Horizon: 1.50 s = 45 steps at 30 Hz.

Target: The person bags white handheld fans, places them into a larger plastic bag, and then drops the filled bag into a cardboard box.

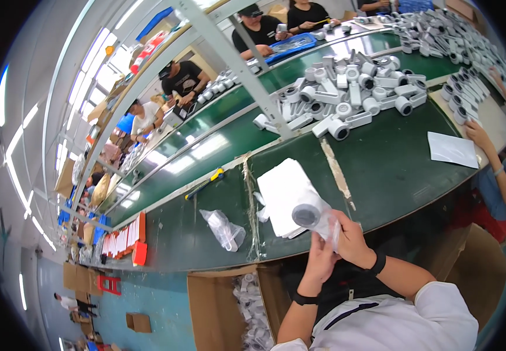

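Close to the table's near edge I hold a white device with a round grey end [306,215], partly wrapped in a clear plastic bag. My right hand [351,238] grips its handle end from the right, thumb on top. Below it my left hand [322,257] closes on the same bagged device; part of its fingers is hidden. Under and behind the device lies a stack of white plastic bags [283,186]. To the left, a bagged white device [223,230] rests on the green tabletop [177,234].
A yellow utility knife [206,183] lies farther left. Many similar white devices [346,88] are heaped at the back. A white sheet [452,150] sits at right, near another person's hand [478,136]. Below the edge stands a cardboard box [212,304] holding bagged pieces. Co-workers sit across the conveyor.
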Tool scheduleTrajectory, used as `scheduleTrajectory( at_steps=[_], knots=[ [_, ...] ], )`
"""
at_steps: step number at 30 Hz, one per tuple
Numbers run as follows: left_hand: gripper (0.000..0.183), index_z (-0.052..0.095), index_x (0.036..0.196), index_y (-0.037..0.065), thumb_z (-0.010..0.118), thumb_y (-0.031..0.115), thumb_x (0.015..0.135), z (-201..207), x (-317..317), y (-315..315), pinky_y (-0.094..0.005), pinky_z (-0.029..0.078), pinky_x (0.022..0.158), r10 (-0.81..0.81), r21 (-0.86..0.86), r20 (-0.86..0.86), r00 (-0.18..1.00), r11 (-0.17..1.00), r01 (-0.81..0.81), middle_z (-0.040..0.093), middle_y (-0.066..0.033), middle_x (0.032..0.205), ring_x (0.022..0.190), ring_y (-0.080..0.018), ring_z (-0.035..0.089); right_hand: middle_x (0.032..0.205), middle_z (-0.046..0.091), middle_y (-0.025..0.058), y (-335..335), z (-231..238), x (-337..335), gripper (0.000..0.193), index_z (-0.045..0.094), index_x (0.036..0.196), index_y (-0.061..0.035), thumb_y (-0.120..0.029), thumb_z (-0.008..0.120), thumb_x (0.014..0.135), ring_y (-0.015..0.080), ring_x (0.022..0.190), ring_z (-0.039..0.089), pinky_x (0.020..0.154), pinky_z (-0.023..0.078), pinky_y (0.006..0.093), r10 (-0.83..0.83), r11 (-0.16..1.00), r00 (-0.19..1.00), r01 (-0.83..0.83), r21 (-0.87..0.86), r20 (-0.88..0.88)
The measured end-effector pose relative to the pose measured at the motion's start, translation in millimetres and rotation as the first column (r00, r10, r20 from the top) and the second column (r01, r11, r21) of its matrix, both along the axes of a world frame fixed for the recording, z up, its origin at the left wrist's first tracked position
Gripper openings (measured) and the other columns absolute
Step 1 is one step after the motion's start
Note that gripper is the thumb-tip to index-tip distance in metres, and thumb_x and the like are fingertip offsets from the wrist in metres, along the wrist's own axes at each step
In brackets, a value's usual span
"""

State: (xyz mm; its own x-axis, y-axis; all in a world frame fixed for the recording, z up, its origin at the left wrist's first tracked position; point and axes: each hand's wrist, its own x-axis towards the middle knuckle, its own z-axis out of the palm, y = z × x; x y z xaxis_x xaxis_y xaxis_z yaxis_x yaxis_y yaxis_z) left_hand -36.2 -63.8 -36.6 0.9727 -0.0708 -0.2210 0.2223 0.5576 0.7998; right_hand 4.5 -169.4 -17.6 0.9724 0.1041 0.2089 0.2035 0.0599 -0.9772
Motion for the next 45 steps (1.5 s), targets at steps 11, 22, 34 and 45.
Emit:
scheduleTrajectory(
  at_steps=[11,22,34,45],
  knots=[
    [0.037,0.043,0.130,0.008,0.054,0.023,0.097,4,-10,64,-0.0347,0.053,0.059,0.201,-0.178,0.154,0.967,0.969,-0.173,0.061,-0.0117,0.111,0.080,-0.0239,0.063,0.080,0.064,0.0102,-7,-2,12,0.012,0.068,0.092,-0.0032,-0.005,0.062,0.081,0.0266,0.066,0.063,0.059,0.049,0.0332,0.045,0.933,0.879,0.132,-0.333,0.475],
    [0.034,0.053,0.119,-0.003,0.063,0.013,0.091,29,-36,233,-0.0247,0.050,0.040,0.773,0.604,0.404,0.488,0.175,-0.778,0.060,-0.0103,0.097,0.064,-0.0139,0.059,0.075,0.064,0.0102,-39,-28,24,0.014,0.069,0.092,-0.0030,-0.015,0.065,0.086,0.0184,0.059,0.059,0.056,0.047,0.0285,0.097,0.930,0.984,-0.036,-0.365,0.152],
    [0.053,0.058,0.118,0.000,0.074,0.031,0.079,-2,9,251,-0.0481,0.041,0.092,0.562,0.796,0.590,0.580,-0.527,-0.299,0.057,-0.0215,0.107,0.102,-0.0391,0.053,0.089,0.065,0.0103,-84,4,109,0.026,0.065,0.104,-0.0031,-0.015,0.066,0.082,0.0184,0.067,0.062,0.062,0.051,0.0300,-0.103,0.832,0.934,0.269,-0.486,0.342],
    [0.015,0.064,0.089,0.009,0.068,0.018,0.078,-12,80,80,-0.0414,0.043,0.076,-0.116,0.846,0.458,0.881,-0.249,-0.472,0.059,-0.0060,0.091,0.091,-0.0266,0.054,0.138,0.045,0.0131,-139,-79,326,0.062,0.035,0.141,-0.0094,-0.004,0.058,0.084,0.0349,0.127,0.041,0.100,0.041,0.0452,-0.030,0.216,0.917,0.395,-0.893,0.399]
  ],
)
